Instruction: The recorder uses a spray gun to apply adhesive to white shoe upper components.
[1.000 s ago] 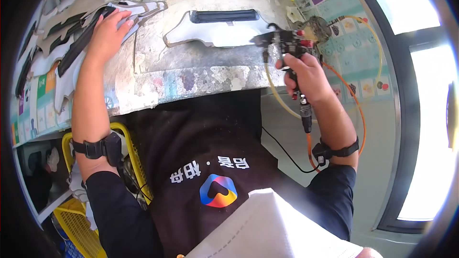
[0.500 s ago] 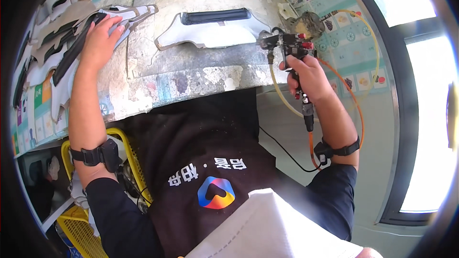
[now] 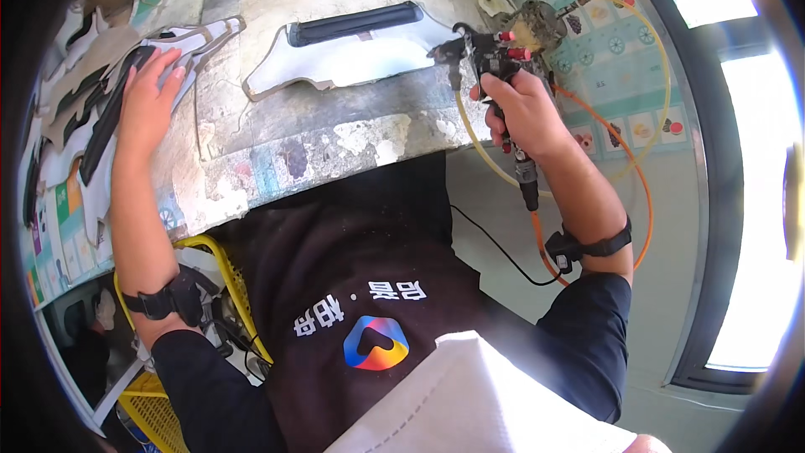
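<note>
My right hand [image 3: 530, 113] is wrapped round the grip of a black spray gun [image 3: 493, 63] with red knobs. Its nozzle points left, at the right end of a white shaped panel [image 3: 360, 60] lying on the bench. A padded black strip [image 3: 356, 23] runs along the panel's far edge. At the left, my left hand [image 3: 149, 105] rests with fingers stretched out on a pile of similar panels [image 3: 88, 88], touching a long black strip there. The pile's lower pieces are partly hidden.
The worn, stained bench [image 3: 335, 138] ends just in front of me. A yellow hose [image 3: 669, 75] and an orange hose [image 3: 647, 193] loop at the right. A crusted dark object [image 3: 539, 25] stands behind the gun. Yellow baskets [image 3: 231, 285] sit below the bench at left.
The whole view has shifted, so bench, panel and pile appear farther left. The gun stays by the panel's right end, and my left hand remains on the pile.
</note>
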Demonstrator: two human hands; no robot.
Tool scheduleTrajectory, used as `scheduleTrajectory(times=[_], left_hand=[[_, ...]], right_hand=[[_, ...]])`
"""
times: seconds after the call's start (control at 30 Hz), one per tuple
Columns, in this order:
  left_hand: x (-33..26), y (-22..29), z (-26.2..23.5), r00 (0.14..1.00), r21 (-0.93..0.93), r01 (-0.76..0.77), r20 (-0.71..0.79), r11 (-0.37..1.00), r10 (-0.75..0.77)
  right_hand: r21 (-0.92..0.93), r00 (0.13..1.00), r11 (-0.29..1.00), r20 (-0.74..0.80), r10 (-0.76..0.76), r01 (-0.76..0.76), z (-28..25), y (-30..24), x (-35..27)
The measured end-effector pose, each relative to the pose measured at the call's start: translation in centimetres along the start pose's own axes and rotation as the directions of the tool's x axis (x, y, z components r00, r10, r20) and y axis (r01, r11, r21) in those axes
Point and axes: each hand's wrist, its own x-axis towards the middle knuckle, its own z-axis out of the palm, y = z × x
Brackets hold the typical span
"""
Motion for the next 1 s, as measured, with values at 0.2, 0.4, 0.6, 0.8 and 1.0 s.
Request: scheduleTrajectory(times=[0.2, 0.4, 0.6, 0.8, 1.0], left_hand=[[-0.2, -0.2, -0.3, 1.000, 0.005, 0.005, 0.029, 1.000, -0.005], [-0.1, 0.8, -0.6, 0.998, -0.014, 0.021, 0.055, 1.000, -0.020], [-0.3, 0.5, -0.4, 0.997, 0.011, 0.011, 0.077, 1.000, -0.012], [-0.2, 1.7, -1.2, 0.996, 0.004, 0.044, 0.076, 0.999, -0.044], [-0.2, 1.8, -1.5, 0.991, 0.016, 0.048, 0.121, 0.999, -0.050]], right_hand=[[-0.075, 0.998, 0.997, 0.058, 0.014, -0.010, -0.3, -1.2, -0.7], [-0.126, 0.997, 0.990, -0.059, 0.059, -0.066, -2.0, -0.8, 0.8], [-0.079, 0.985, 0.995, 0.153, 0.080, -0.069, -3.3, -2.0, 0.7], [-0.206, 0.992, 0.977, 0.107, 0.069, -0.046, -3.7, -1.6, 3.5], [-0.081, 0.992, 0.989, -0.037, 0.119, -0.122, -4.8, -1.2, 5.4]])
